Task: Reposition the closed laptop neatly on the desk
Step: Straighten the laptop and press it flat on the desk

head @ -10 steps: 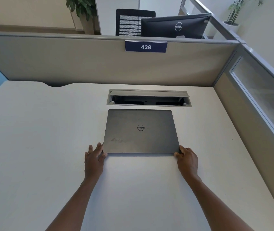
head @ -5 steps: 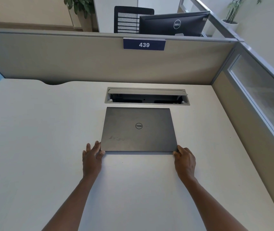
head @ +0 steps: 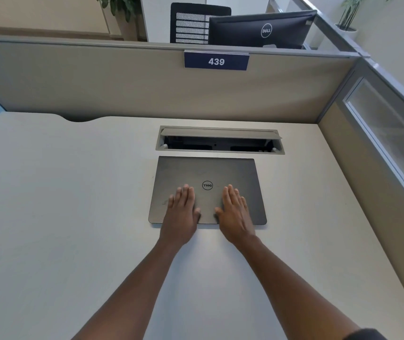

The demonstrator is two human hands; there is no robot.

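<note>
A closed dark grey laptop [head: 205,171] with a round logo lies flat on the pale desk [head: 73,217], its far edge just short of the cable slot. My left hand [head: 181,212] rests palm down on the lid, left of the logo, fingers together and stretched out. My right hand [head: 235,213] lies flat on the lid right of the logo in the same way. Both hands cover part of the laptop's near edge. Neither hand grips anything.
An open cable slot [head: 220,141] with a raised flap is set into the desk behind the laptop. Beige partitions [head: 122,89] wall the desk at the back and right; a sign reads 439 [head: 216,61]. A monitor [head: 264,29] and chair stand beyond.
Both hands left the laptop's near corners and moved inward onto the lid, now lying flat on either side of the logo. The laptop has stayed by the cable slot.
</note>
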